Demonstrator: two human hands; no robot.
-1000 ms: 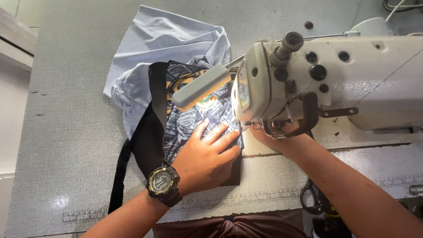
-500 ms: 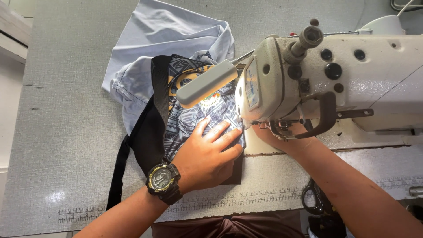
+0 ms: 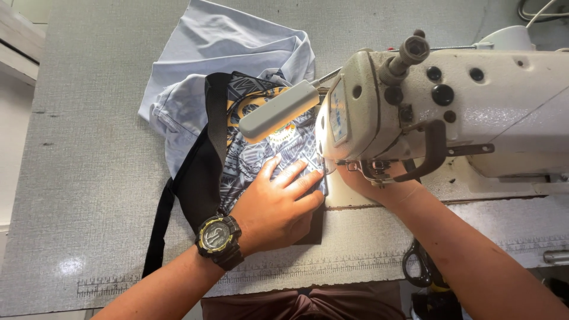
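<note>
My left hand lies flat with fingers spread on a blue and grey patterned fabric with yellow marks, pressing it to the table beside the needle area. A black watch sits on that wrist. Black fabric with a long black strap borders the patterned piece on its left. My right hand reaches under the head of the white sewing machine; only its wrist and heel show, the fingers are hidden by the machine. A small grey lamp bar sticks out from the machine over the fabric.
A light blue garment lies bunched behind the patterned fabric. The grey table has a ruler scale printed along its front edge. Black-handled scissors hang at the front edge under my right forearm. A white ledge is at far left.
The view has shifted slightly; my left hand stays flat on the patterned fabric and has slid a little toward the needle. My right hand remains under the machine head.
</note>
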